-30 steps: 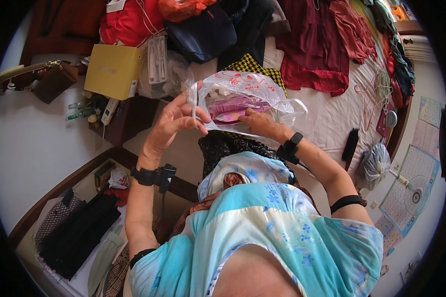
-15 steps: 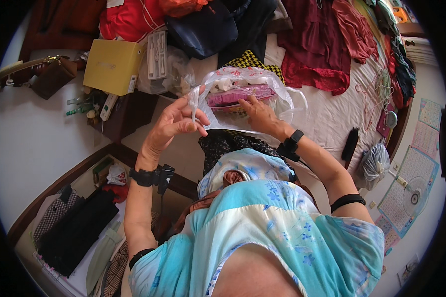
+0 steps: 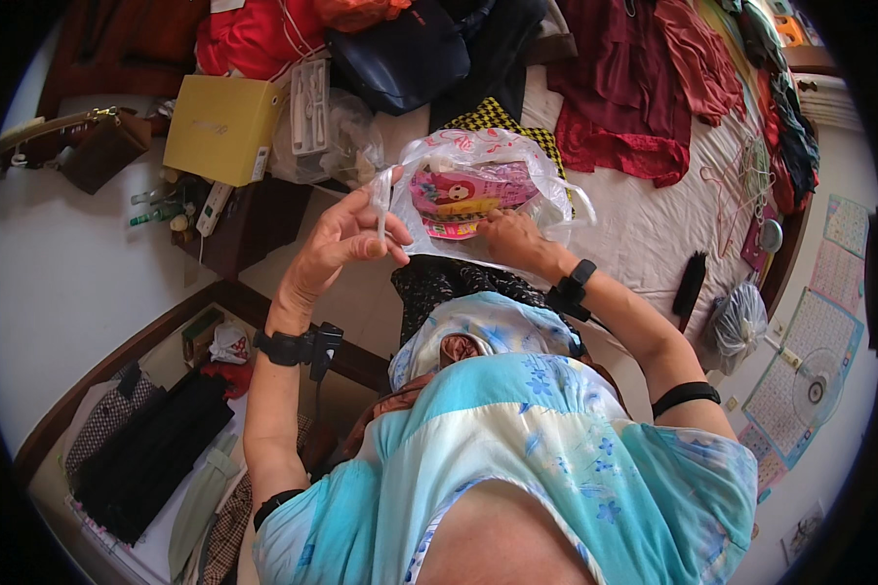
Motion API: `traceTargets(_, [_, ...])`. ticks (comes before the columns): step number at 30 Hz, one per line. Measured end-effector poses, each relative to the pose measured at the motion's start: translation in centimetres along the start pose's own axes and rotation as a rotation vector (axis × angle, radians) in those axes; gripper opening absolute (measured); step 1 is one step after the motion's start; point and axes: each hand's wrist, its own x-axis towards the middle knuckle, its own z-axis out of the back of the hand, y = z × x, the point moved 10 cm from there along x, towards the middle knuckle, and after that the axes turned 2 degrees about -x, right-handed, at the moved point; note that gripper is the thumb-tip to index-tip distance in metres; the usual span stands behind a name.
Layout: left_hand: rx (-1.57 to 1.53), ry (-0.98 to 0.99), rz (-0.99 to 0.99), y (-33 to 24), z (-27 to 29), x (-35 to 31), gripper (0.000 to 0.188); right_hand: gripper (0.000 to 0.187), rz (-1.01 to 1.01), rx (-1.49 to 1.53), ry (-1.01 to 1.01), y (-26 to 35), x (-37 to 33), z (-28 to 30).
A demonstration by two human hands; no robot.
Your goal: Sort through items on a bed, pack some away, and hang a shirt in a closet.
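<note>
Nearest us, below the plastic bag [image 3: 498, 146], we are wearing a pale blue and white top [image 3: 488, 409] with blue flowers. With the left hand [image 3: 346, 234] we are holding the bag's handle at its left side, the fingers curling and closing on the strip. With the right hand [image 3: 519, 239] we are reaching into the bag's mouth, the fingers bending close together against a pink pack [image 3: 449, 190]; we cannot tell whether they are clamping it. The pack is lying inside the bag, and the right hand is covering its lower right corner.

Just below the bag, a black patterned cloth [image 3: 439, 283] is showing. A yellow-and-black checked cloth [image 3: 493, 115] is peeping out behind it. Left of the bag, a clear bag [image 3: 356, 136] is crowding close, with a white case [image 3: 309, 107] and a yellow box [image 3: 210, 132] sitting beyond. Above the bag a dark handbag [image 3: 400, 63] is resting, and up to its right dark red clothes [image 3: 619, 78] are spreading over the bed [image 3: 634, 249]. Farther right of the bag, a tied bag [image 3: 738, 327] is bulging, and a fan [image 3: 818, 385] is standing before wall charts [image 3: 785, 409].
</note>
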Motion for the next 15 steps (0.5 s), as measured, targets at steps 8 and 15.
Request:
traceTargets(8, [0.003,0.005,-0.007,0.2,0.1,0.0,0.09,0.022,-0.02,-0.048,-0.027,-0.2,0.0,1.5])
traceTargets(15, [0.001,0.023,-0.006,0.3,-0.1,0.2,0.09,0.025,0.011,-0.133,0.011,-1.4,0.0,-0.6])
